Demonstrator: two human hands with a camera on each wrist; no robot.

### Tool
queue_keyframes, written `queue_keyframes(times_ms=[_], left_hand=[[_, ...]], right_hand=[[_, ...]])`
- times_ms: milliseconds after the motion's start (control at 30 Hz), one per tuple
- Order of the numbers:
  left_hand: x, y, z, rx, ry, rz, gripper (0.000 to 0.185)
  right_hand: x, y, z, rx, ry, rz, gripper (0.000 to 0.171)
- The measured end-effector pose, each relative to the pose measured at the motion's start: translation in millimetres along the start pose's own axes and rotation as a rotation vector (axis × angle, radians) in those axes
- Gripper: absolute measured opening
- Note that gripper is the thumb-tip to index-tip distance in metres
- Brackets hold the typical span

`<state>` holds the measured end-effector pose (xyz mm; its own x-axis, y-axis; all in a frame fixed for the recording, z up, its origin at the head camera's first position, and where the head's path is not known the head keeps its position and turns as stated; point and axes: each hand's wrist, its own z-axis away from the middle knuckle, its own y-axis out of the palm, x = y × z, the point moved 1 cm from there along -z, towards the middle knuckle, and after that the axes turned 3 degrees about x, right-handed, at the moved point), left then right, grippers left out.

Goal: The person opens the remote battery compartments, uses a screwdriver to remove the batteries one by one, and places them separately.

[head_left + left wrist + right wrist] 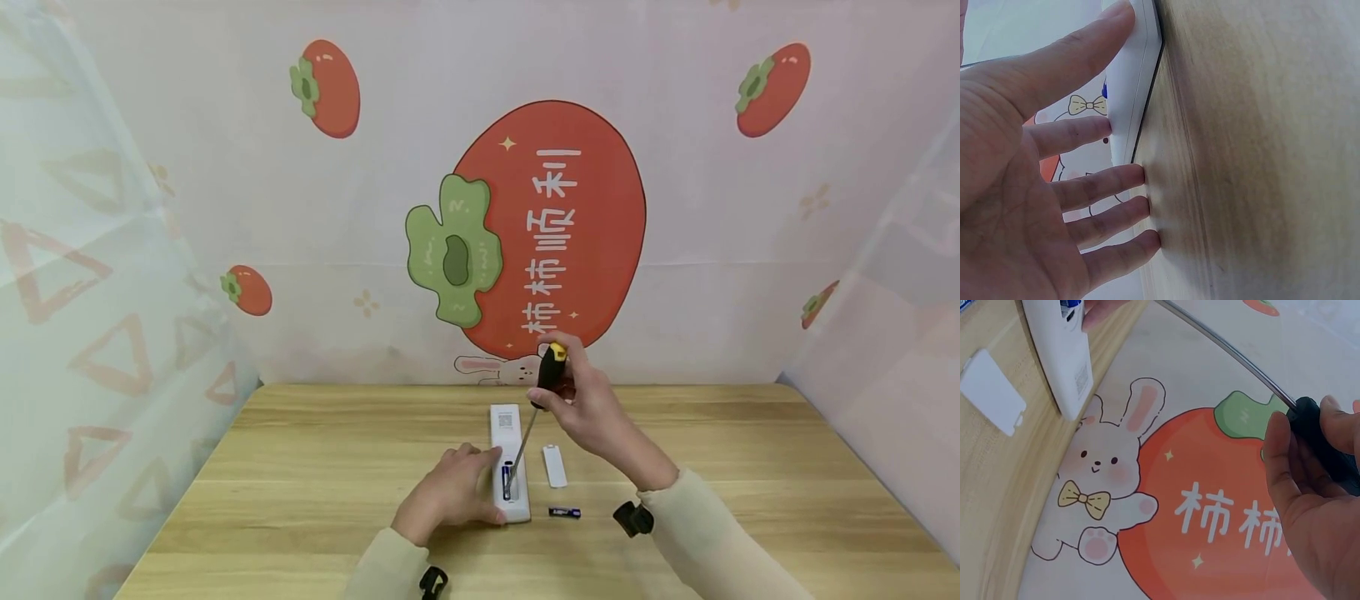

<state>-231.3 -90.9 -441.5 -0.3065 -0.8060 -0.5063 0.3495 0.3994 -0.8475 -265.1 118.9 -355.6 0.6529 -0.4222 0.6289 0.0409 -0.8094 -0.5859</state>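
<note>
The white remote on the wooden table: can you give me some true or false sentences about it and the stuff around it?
1. The right hand grips a black and yellow screwdriver. True.
2. The white remote control has its battery cover on. False: the small white cover lies beside it on the wooden table.
3. The left hand rests on the remote. True.
4. The loose dark battery lies left of the remote. False: it lies to the right.

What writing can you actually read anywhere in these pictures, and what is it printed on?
"柿柿顺利": white characters on the big red persimmon printed on the backdrop.
"柿柿": the same print's start, in the right wrist view.
Remote control: a small square code and label, too small to read.
Loose battery: its print is too small to read.
</note>
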Motion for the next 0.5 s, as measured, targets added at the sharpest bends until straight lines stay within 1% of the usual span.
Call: queue_keyframes(times_ms=[100,233,333,500], left_hand=[[0.1,-0.1,-0.1,0.0,-0.005,-0.002,0.089],[0.6,0.5,-0.5,-0.002,-0.007,0.0,0.089],[0.8,0.8,-0.8,-0.003,-0.008,0.003,0.09],[0.1,0.3,-0.6,-0.002,-0.01,0.007,0.091]], right_hand=[[-0.3,-2.4,-2.1,-0.048,-0.047,0.002,0.071],[-1.0,-4.2,-5.1,-0.087,-0.08,0.042,0.071],[-2.1,-4.0,-6.4,-0.093,-0.085,0.065,0.071],[-5.8,-1.8,-7.4,-0.089,-0.068,0.06,0.071]])
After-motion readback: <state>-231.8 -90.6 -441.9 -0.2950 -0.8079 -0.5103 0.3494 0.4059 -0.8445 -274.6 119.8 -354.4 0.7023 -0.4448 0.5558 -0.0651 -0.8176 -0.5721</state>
